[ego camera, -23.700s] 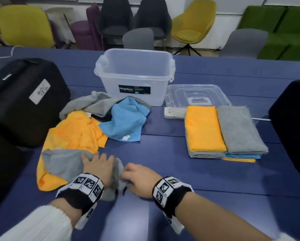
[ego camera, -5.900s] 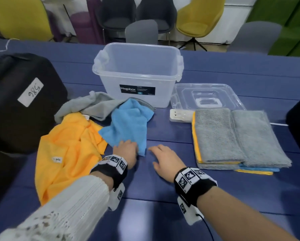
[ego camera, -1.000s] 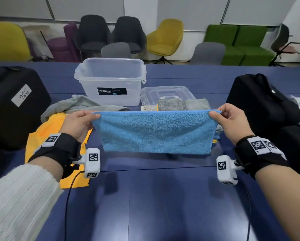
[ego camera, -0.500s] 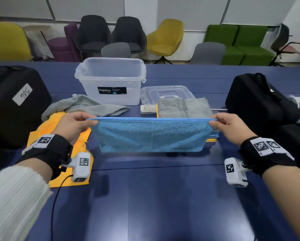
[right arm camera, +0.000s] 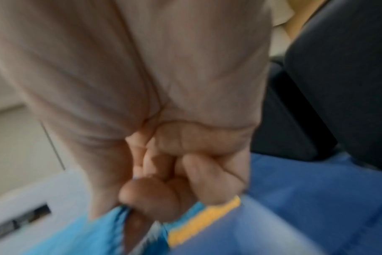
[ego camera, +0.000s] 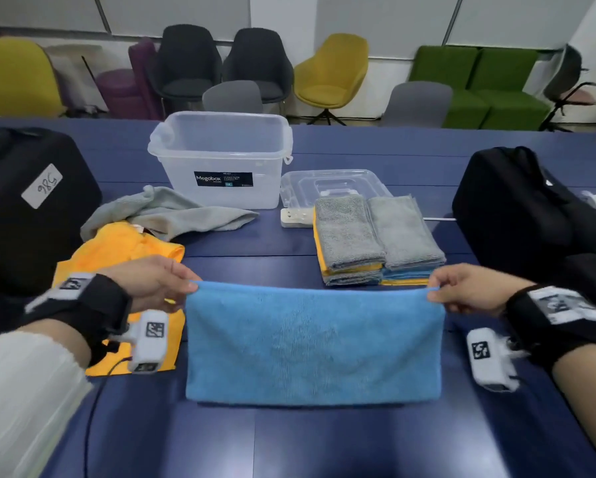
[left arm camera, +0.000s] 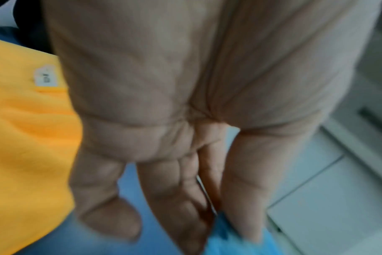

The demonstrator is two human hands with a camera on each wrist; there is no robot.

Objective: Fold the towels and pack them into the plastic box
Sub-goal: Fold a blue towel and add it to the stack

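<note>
A blue towel (ego camera: 312,343), doubled over, hangs stretched between my hands with its lower fold low over the blue table (ego camera: 289,443). My left hand (ego camera: 188,287) pinches its upper left corner, and the blue towel (left arm camera: 233,241) shows at my fingertips (left arm camera: 192,238) in the left wrist view. My right hand (ego camera: 431,294) pinches the upper right corner; the blue towel (right arm camera: 94,231) is blurred there. The clear plastic box (ego camera: 220,157) stands open and empty at the back. Folded towels in two stacks (ego camera: 376,236) lie to the right of it.
A crumpled grey towel (ego camera: 165,212) and an orange towel (ego camera: 117,257) lie at the left. The box lid (ego camera: 334,184) and a white power strip (ego camera: 295,217) sit behind the stacks. Black bags stand at left (ego camera: 24,208) and right (ego camera: 517,208). Chairs line the far wall.
Both hands have brought the stretched blue towel down and toward me; it now hangs nearer the table's front, and the folded stacks behind it are in full view.
</note>
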